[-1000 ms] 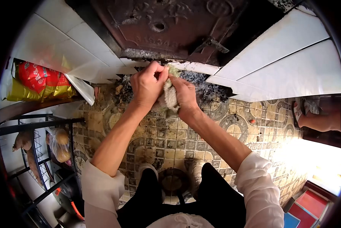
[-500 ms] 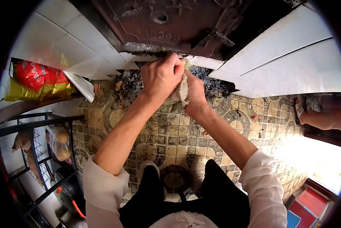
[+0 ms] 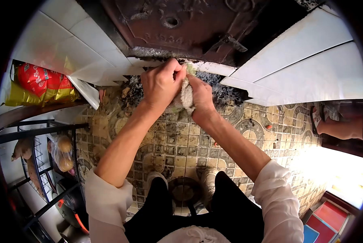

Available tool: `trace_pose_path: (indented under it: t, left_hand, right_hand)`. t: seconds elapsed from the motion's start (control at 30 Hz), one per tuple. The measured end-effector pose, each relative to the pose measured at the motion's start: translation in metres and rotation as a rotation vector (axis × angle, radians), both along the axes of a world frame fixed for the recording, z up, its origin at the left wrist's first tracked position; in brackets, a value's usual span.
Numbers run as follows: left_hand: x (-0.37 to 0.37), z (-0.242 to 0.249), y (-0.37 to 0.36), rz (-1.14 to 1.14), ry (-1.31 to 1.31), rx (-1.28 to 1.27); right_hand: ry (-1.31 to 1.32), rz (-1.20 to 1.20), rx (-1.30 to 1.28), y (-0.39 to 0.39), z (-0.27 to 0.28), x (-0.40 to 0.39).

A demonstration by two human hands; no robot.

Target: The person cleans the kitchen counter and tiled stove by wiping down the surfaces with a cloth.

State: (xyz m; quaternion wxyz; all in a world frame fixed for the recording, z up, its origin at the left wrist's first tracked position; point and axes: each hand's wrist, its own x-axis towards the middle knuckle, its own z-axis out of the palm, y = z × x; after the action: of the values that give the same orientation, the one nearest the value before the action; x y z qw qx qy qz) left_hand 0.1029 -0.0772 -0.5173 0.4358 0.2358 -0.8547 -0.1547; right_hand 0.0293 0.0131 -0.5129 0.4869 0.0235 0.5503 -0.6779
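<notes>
A wet-looking, pale greenish rag (image 3: 186, 95) is bunched up between my two hands. My left hand (image 3: 161, 83) is closed in a fist round its upper part. Lower and to the right, my right hand (image 3: 201, 97) is wrapped round the same rag, its thumb pointing up. Part of the rag hangs down between the wrists, and the rest is hidden inside the fingers. Both hands are above black ash and soot (image 3: 226, 87) on the floor, just in front of a brown cast-metal stove door (image 3: 161, 30).
White tiles (image 3: 298, 65) flank the stove. A black metal rack (image 3: 40, 135) with a bag of round produce (image 3: 63, 152) stands at left, below red and gold packages (image 3: 40, 81). A dark round thing (image 3: 185, 190) lies between my shoes. Another person's foot (image 3: 319, 121) shows at right.
Both hands have shifted slightly left with the rag, still gripping it. The view has moved a little; the surroundings look the same.
</notes>
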Motion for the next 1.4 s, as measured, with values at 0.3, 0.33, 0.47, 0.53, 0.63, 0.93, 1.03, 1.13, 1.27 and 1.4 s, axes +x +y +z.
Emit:
trace_pose_path:
  t: [0.3, 0.33, 0.47, 0.53, 0.63, 0.93, 1.03, 1.13, 1.27, 1.4]
  left_hand:
    - [0.006, -0.003, -0.001, 0.006, 0.01, 0.061]
    - [0.004, -0.002, -0.002, 0.002, 0.006, 0.056]
    - [-0.006, 0.001, 0.007, -0.005, -0.023, -0.021]
    - [-0.006, 0.003, 0.009, 0.0, -0.054, -0.016]
    - [0.005, -0.014, -0.005, -0.02, 0.014, 0.006]
    - [-0.007, 0.002, 0.006, -0.048, -0.089, -0.132]
    - [0.013, -0.024, -0.012, -0.024, -0.016, -0.018]
    - [0.033, -0.012, -0.021, 0.058, -0.05, 0.055]
    - [0.027, -0.013, -0.018, 0.05, -0.014, -0.014]
    - [0.023, -0.014, -0.017, 0.01, -0.024, -0.044]
  right_hand:
    - [-0.095, 0.042, -0.053, 0.004, 0.005, 0.002]
    - [0.069, 0.021, 0.08, -0.001, -0.003, 0.003]
    - [-0.103, -0.04, 0.061, 0.001, -0.003, -0.001]
    - [-0.094, -0.055, 0.13, 0.004, 0.001, -0.001]
    - [-0.12, 0.04, 0.014, 0.003, 0.002, 0.001]
    - [-0.019, 0.038, 0.12, 0.005, -0.023, -0.011]
    - [-0.134, 0.135, 0.03, 0.006, 0.002, 0.001]
    - [-0.194, 0.095, -0.039, -0.011, -0.003, 0.02]
    - [-0.222, 0.055, -0.05, -0.011, -0.012, 0.02]
    - [-0.177, 0.086, -0.012, 0.0, -0.012, 0.008]
